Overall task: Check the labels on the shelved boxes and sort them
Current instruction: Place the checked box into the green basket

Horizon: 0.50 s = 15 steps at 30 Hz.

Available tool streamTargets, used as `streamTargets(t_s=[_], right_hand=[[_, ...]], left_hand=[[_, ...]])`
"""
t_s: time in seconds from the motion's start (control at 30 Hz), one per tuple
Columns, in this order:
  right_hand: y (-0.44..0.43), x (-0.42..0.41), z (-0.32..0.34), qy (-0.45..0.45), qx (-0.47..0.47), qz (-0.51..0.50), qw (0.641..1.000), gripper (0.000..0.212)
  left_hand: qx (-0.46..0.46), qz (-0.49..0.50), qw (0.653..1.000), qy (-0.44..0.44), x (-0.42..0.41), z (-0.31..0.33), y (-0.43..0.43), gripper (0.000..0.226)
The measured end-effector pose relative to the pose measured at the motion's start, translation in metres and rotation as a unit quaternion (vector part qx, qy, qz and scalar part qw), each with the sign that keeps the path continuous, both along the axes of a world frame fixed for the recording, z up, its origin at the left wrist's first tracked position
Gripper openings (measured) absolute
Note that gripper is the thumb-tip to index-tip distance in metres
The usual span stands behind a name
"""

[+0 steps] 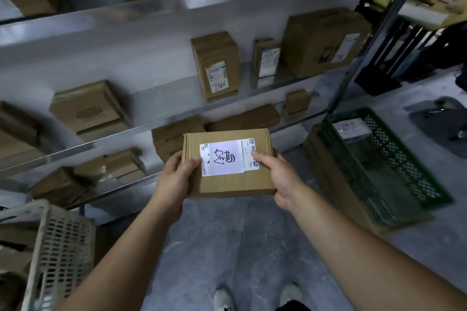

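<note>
Box | handwritten white label | held: left hand, right hand

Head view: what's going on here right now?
A person holds a flat cardboard box in both hands, left hand on its left edge, right hand on its right, in front of the shelves. Its label, partly covered by a handwritten white slip, faces up. Other boxes sit on the shelves; a green crate stands to the right, a white crate lower left.
</note>
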State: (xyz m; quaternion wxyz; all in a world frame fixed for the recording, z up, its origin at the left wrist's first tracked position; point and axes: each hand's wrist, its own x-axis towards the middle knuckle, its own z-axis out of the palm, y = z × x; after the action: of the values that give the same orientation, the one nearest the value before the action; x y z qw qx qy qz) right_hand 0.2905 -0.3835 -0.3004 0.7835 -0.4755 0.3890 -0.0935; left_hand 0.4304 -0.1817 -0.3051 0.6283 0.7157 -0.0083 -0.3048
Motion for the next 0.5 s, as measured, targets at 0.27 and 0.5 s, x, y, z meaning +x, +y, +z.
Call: streamTargets(t_s=[0.27, 0.5], right_hand=[[-0.063, -0.058, -0.011, 0.037, -0.003, -0.025, 0.999, 0.027], [-0.129, -0.125, -0.022, 0.040, 0.001, -0.069, 0.997, 0.030]], left_hand=[[0.019, -0.019, 1.000, 0.014, -0.046, -0.008, -0.073, 0.061], [0.019, -0.045, 0.999, 0.021, -0.103, -0.019, -0.152, 0.056]])
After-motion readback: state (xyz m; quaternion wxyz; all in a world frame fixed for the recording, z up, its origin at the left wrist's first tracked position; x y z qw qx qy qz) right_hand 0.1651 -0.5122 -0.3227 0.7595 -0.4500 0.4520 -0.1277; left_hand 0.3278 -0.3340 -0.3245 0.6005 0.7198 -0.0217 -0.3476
